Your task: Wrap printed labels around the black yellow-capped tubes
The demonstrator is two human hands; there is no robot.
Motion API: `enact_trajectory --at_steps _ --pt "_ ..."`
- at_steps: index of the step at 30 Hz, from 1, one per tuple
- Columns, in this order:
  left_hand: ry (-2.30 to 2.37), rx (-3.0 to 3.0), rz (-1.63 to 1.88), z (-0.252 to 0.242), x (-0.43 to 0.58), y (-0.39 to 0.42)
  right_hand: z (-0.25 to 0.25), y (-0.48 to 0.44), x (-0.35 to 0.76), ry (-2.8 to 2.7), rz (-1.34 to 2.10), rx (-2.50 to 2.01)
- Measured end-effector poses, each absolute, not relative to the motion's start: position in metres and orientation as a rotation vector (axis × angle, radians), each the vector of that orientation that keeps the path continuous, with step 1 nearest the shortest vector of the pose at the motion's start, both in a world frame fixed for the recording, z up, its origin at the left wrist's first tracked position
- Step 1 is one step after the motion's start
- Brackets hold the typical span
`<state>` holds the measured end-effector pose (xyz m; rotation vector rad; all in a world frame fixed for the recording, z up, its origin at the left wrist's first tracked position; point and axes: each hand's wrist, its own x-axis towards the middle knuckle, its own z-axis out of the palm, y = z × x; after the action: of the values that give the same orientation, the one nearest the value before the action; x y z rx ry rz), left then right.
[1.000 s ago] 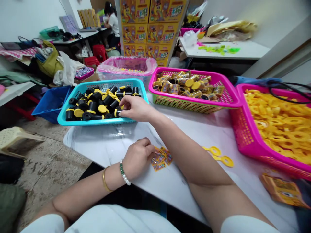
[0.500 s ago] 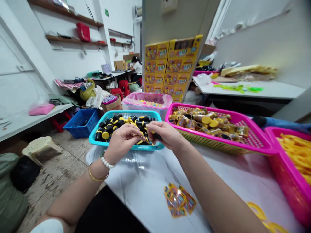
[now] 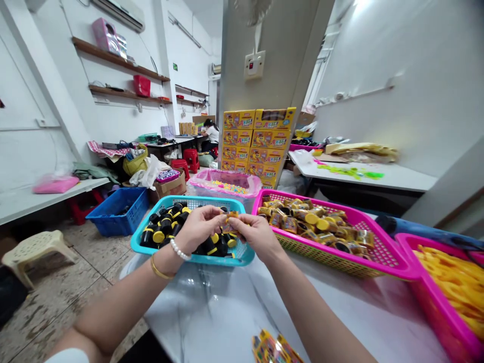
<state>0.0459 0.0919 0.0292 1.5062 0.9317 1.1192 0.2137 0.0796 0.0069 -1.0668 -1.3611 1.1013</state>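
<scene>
Above the turquoise basket (image 3: 247, 258), my left hand (image 3: 198, 229) and my right hand (image 3: 259, 237) meet with their fingers closed. Between the fingertips of both is a small yellow-and-brown printed label (image 3: 229, 220); whether a cup lies behind it is hidden. The basket below holds black cylinders with yellow ends (image 3: 159, 235). To the right, a pink basket (image 3: 393, 262) is heaped with similar cylinders wrapped in printed labels (image 3: 290, 225). A small pile of loose printed labels (image 3: 274, 348) lies on the white table (image 3: 223, 312), nearer my body.
At far right stands a pink basket of yellow plastic parts (image 3: 454, 282). Behind are a pink-lined tub (image 3: 196, 187), stacked yellow boxes (image 3: 257, 143) and a blue crate (image 3: 117, 217). A stool (image 3: 36, 247) stands left on the floor. Someone (image 3: 212, 133) sits far back.
My view has tilted up, so the table things sit lower. My fingertips have come together, with the label now upright between both hands; earlier the right hand gripped something dark.
</scene>
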Motion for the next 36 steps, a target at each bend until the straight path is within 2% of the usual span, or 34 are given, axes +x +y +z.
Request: enact_trajectory --at_steps 4,7,36 --pt "1.028 1.411 1.484 0.024 0.048 0.073 0.006 0.08 0.21 -1.352 1.06 -1.047" --pt "1.074 1.374 1.589 0.02 0.05 0.06 0.007 0.078 0.21 -1.348 1.043 -1.032" --pt "0.983 1.232 1.592 0.018 0.046 0.052 0.01 0.069 0.207 -1.635 0.601 -0.921"
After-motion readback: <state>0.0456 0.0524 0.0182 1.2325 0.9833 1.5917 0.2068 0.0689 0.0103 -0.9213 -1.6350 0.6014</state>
